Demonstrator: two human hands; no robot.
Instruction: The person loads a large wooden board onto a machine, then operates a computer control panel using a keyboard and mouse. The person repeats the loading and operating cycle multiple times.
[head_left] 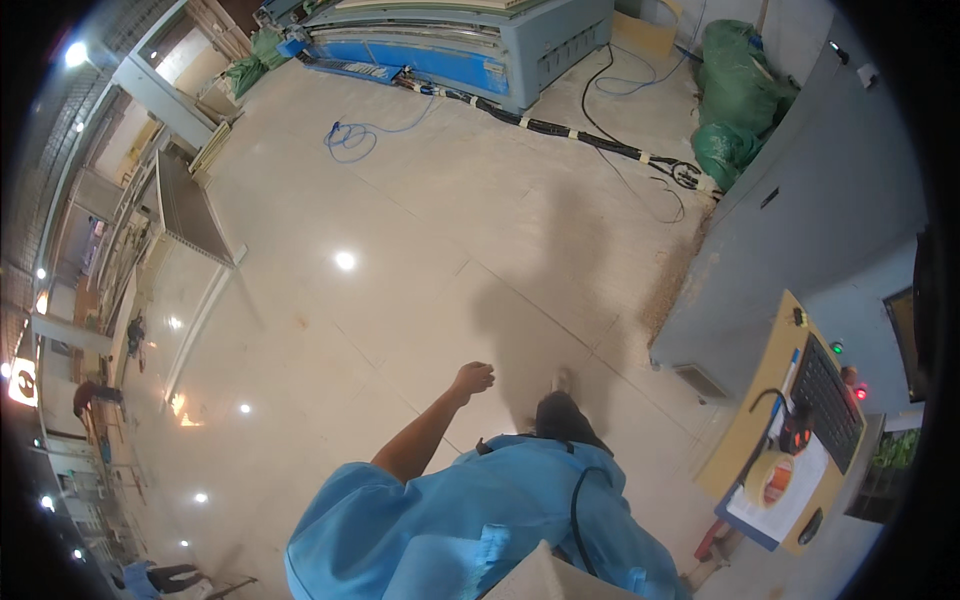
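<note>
My left hand hangs over the pale tiled floor in front of my blue shirt, its fingers loosely curled in and nothing visible in them. At the lower right, what looks like part of my right hand shows below the shelf, close to a red object; its fingers are too unclear to read. Above it, a tan shelf juts from a grey-blue cabinet. It carries a black keyboard, a roll of tape, a dark handheld device, paper and a black mouse.
A large blue-grey machine stands at the far side. Black cables run along the floor from it toward green sacks beside the cabinet. A blue hose lies coiled. Racks line the left; a person is at the lower left.
</note>
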